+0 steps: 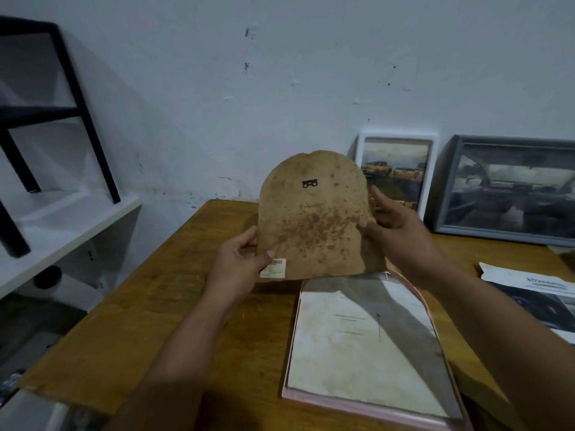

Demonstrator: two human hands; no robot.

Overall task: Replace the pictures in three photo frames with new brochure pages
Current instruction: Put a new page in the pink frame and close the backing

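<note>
The backing board [311, 219] stood upright in the air between both hands, its arched end up and its long axis vertical. The left hand [239, 259] pinched its lower left corner, thumb over the label [273, 268]. The right hand [395, 225] held the right edge, forefinger straight. The open pink frame [373, 346] lay face down just below and nearer the right hand, so the board would probably be lowered there.
</note>
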